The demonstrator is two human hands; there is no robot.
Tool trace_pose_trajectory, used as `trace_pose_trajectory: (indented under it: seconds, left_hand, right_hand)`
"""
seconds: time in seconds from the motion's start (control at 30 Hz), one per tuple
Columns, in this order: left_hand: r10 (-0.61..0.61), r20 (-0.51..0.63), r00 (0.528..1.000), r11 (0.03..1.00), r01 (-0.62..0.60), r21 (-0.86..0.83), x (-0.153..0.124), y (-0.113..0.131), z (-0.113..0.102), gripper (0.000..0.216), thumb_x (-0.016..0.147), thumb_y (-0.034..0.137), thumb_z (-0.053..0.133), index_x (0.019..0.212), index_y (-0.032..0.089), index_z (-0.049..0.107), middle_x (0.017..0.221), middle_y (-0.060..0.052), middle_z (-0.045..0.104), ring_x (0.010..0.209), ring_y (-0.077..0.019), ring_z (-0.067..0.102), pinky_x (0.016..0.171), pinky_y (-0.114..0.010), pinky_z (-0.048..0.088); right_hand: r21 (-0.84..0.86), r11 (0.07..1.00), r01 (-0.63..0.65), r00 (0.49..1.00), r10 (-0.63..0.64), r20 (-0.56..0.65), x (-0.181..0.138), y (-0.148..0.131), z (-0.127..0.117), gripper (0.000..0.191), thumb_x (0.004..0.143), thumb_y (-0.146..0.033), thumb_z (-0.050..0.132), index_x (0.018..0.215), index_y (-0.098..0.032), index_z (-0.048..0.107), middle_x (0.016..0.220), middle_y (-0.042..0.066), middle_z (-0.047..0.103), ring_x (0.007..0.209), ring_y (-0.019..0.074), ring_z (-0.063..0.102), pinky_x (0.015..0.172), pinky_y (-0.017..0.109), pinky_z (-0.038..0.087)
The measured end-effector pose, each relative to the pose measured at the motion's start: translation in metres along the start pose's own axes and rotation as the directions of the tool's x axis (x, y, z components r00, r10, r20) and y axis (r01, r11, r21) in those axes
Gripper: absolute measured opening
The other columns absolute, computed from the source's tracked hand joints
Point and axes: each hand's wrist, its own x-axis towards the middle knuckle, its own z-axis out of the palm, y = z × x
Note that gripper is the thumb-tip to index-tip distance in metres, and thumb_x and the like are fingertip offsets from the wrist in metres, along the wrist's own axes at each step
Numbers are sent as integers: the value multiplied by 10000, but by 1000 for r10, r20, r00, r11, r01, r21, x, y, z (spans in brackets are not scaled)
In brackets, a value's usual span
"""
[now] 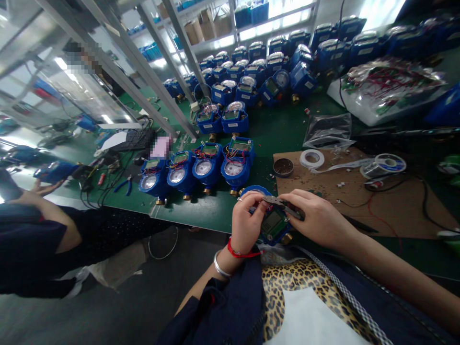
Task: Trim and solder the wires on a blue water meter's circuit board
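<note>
A blue water meter [273, 225] with a grey display sits at the near edge of the green bench, partly over my lap. My left hand [246, 223] is closed round its left side, thumb and fingers pinched near the top. My right hand [316, 215] is closed on metal tweezers [278, 201], whose tips point left over the meter's top toward my left fingers.
Several blue meters [203, 170] with red wires stand in a row just beyond, many more further back. A brown board [359, 201] holds a tape roll [312, 158], a solder spool [386, 165] and a small tin [283, 167]. Another person [39, 235] sits at the left.
</note>
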Motion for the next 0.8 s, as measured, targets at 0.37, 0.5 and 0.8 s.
trace_pose_trajectory:
  seconds: [0.37, 0.5, 0.8]
  left_hand:
    - [2, -7, 1000, 1000, -2, 7, -2, -1, 0, 143, 905, 249, 565, 804, 169, 629, 847, -27, 642, 855, -156, 589, 813, -280, 452]
    - [15, 11, 1000, 997, -16, 78, -3, -1, 2, 170, 931, 241, 513, 789, 171, 576, 841, -32, 614, 839, -159, 563, 792, -282, 430]
    - [67, 62, 996, 961, -81, 266, -4, -4, 13, 217, 968, 218, 412, 771, 189, 498, 806, -33, 553, 825, -169, 508, 765, -300, 389]
  right_hand:
    - [-12, 1000, -3, 1000, 3, -6, 1, 0, 0, 280, 818, -125, 518, 1071, -183, 622, 995, 53, 638, 943, 200, 598, 851, 311, 464]
    - [-6, 999, -39, 999, 38, -20, 1, -1, 1, 266, 781, -112, 531, 1016, -182, 634, 962, 47, 641, 895, 196, 592, 801, 305, 460]
    - [191, 968, -163, 965, 196, -172, 0, 5, 1, 276, 703, -109, 538, 949, -202, 622, 929, 30, 642, 847, 185, 590, 782, 319, 440]
